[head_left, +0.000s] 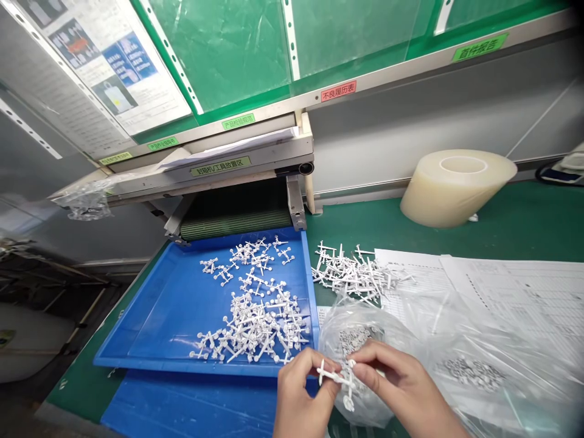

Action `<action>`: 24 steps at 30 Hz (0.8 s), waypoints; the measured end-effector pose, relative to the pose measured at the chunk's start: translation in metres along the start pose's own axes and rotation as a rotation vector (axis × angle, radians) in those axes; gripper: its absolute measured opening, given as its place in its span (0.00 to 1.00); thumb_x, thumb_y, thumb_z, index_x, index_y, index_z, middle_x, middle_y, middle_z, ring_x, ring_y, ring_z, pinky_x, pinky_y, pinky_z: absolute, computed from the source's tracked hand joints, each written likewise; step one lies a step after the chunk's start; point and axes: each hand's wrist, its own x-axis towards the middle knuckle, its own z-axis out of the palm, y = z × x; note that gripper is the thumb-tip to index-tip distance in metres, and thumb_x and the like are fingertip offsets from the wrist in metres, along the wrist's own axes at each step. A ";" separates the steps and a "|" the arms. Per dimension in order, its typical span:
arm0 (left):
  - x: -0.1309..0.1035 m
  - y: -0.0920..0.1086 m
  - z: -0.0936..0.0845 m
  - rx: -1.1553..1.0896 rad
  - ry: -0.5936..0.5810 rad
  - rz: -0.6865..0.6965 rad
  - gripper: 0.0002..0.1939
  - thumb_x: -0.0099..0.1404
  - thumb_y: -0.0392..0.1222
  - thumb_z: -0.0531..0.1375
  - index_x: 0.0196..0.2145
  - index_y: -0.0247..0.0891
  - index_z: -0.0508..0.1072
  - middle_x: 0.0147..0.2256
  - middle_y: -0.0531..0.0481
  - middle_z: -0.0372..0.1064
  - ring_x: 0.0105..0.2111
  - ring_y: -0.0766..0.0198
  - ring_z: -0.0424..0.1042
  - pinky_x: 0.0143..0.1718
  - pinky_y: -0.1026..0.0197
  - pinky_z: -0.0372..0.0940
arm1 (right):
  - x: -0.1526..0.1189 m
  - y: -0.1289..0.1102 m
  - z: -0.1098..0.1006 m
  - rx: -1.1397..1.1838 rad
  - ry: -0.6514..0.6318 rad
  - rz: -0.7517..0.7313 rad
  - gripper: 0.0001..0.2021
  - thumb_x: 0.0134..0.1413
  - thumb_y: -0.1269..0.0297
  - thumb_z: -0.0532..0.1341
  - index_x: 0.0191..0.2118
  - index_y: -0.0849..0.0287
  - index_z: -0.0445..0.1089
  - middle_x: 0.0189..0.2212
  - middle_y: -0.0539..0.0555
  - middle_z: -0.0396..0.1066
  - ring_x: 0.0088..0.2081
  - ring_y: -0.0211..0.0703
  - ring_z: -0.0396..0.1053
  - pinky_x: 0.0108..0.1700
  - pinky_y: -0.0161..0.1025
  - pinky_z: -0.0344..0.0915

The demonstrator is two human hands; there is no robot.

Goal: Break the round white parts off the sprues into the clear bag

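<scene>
Between my two hands is a white branched plastic piece with small round ends. My left hand pinches its left part, thumb and index finger closed on it. On the right side, my right hand has its fingertips closed at the piece's upper right end. Just beneath and behind them lies an open clear plastic bag holding small grey-white parts. A blue tray to the left carries a heap of similar branched white pieces.
White sticks lie piled right of the tray. Papers and another clear bag with small parts cover the right side. A large tape roll stands behind. The conveyor end overhangs the tray's back edge.
</scene>
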 end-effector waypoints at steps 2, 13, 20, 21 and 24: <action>0.000 0.001 0.001 0.023 -0.001 -0.058 0.05 0.50 0.30 0.59 0.21 0.37 0.69 0.23 0.51 0.72 0.25 0.61 0.70 0.28 0.63 0.62 | -0.004 0.001 -0.002 -0.271 0.111 -0.236 0.05 0.53 0.62 0.61 0.31 0.54 0.74 0.28 0.54 0.69 0.33 0.46 0.66 0.35 0.39 0.61; 0.003 0.008 0.004 0.127 0.099 -0.055 0.05 0.53 0.33 0.57 0.21 0.37 0.68 0.24 0.52 0.71 0.26 0.62 0.69 0.29 0.64 0.61 | -0.002 0.010 0.008 0.253 -0.303 0.268 0.22 0.46 0.42 0.60 0.28 0.58 0.58 0.18 0.42 0.57 0.15 0.26 0.44 0.16 0.27 0.41; 0.010 -0.004 0.009 -0.182 -0.040 -0.338 0.09 0.47 0.34 0.59 0.21 0.39 0.60 0.17 0.59 0.60 0.16 0.68 0.63 0.17 0.67 0.58 | -0.002 0.009 0.009 -0.151 -0.088 0.030 0.20 0.52 0.45 0.56 0.23 0.59 0.60 0.19 0.45 0.53 0.23 0.35 0.52 0.25 0.32 0.49; 0.009 -0.005 0.010 -0.148 -0.016 -0.285 0.08 0.48 0.33 0.59 0.21 0.39 0.61 0.18 0.58 0.63 0.17 0.67 0.65 0.19 0.67 0.60 | -0.002 0.008 0.009 -0.128 -0.094 0.054 0.20 0.51 0.45 0.57 0.23 0.58 0.59 0.19 0.44 0.53 0.22 0.34 0.52 0.23 0.32 0.48; 0.003 -0.009 0.009 0.142 0.083 0.174 0.08 0.54 0.27 0.55 0.25 0.38 0.68 0.27 0.51 0.72 0.30 0.63 0.72 0.32 0.64 0.65 | -0.001 0.008 0.008 0.107 -0.178 0.269 0.21 0.47 0.43 0.59 0.24 0.56 0.55 0.14 0.41 0.50 0.16 0.29 0.41 0.17 0.30 0.38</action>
